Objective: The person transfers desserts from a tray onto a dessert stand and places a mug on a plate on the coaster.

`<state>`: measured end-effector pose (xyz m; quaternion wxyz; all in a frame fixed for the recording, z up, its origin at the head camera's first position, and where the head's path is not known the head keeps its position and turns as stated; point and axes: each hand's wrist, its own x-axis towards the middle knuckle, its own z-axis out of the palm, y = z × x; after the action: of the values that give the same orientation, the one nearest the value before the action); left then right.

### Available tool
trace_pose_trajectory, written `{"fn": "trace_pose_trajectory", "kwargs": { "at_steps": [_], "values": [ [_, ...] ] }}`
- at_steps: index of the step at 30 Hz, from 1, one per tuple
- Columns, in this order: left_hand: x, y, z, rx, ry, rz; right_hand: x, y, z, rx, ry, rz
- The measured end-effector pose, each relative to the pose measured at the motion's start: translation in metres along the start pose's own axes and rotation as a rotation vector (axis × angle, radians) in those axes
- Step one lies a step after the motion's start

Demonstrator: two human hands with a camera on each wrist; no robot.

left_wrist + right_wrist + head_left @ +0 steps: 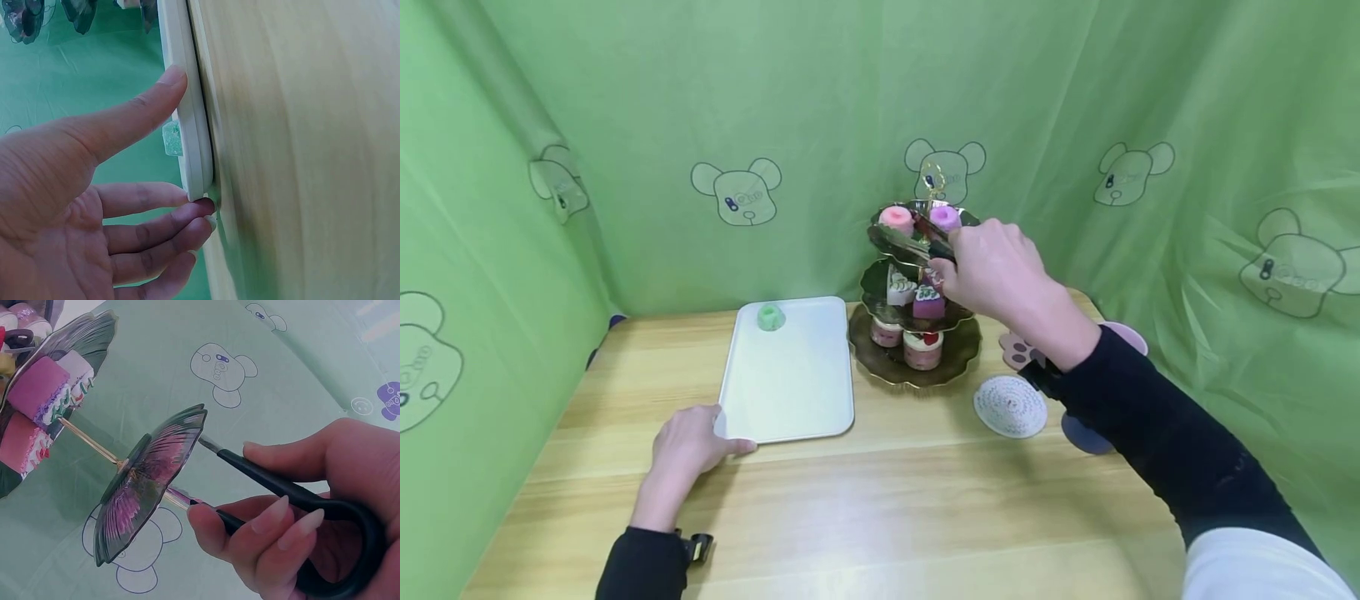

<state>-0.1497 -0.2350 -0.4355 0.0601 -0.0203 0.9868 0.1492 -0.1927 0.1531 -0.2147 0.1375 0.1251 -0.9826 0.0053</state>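
My right hand (1000, 267) grips black-handled tongs (269, 478) at the top tier of a three-tier stand (917, 379). Metal ends of the tongs reach in around the tier, next to a pink ring-shaped cake (897, 219) and a purple one (945, 217). Seen from the right wrist, the tongs' arms stand apart and the dish hides their tips. My left hand (688, 442) holds the near left corner of a white tray (790, 375), thumb along its front edge and fingers at its side. On the tray's far left sits a green ring-shaped cake (771, 317).
Cake slices (900, 286) fill the middle tier, and round cream cakes (922, 350) stand on the bottom one. Right of the stand lie a patterned round coaster (1011, 407), a brown paw-shaped coaster (1017, 351) and a dark blue one (1086, 436). Green curtains (820, 100) enclose the table.
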Motion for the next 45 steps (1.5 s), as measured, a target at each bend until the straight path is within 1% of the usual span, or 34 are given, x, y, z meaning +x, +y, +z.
{"fn": "trace_pose_trajectory", "kwargs": {
  "at_steps": [12, 23, 29, 34, 37, 39, 42, 45],
  "values": [
    [0.001, 0.0, 0.0, -0.009, 0.009, 0.0, 0.002, -0.003, -0.003, 0.013, 0.004, -0.002],
    [0.0, 0.001, 0.0, -0.011, -0.002, -0.008, -0.004, -0.006, -0.009, 0.019, 0.004, 0.012],
    [0.001, 0.001, -0.001, -0.007, -0.001, -0.001, -0.012, -0.011, -0.012, 0.019, 0.048, -0.022],
    [0.001, 0.002, -0.001, -0.008, 0.004, -0.001, -0.021, -0.026, -0.012, 0.039, 0.11, -0.08],
    [0.001, 0.004, -0.001, -0.01, 0.002, -0.003, -0.023, -0.038, -0.006, 0.029, 0.134, -0.125],
    [0.001, 0.005, -0.001, -0.012, -0.002, -0.005, -0.023, -0.046, 0.001, 0.02, 0.137, -0.152],
    [0.001, 0.006, 0.0, -0.017, -0.002, -0.008, -0.022, -0.057, 0.017, 0.012, 0.135, -0.19],
    [0.001, 0.007, 0.001, -0.016, -0.001, -0.011, -0.021, -0.069, 0.037, 0.029, 0.119, -0.214]
  ]
}}
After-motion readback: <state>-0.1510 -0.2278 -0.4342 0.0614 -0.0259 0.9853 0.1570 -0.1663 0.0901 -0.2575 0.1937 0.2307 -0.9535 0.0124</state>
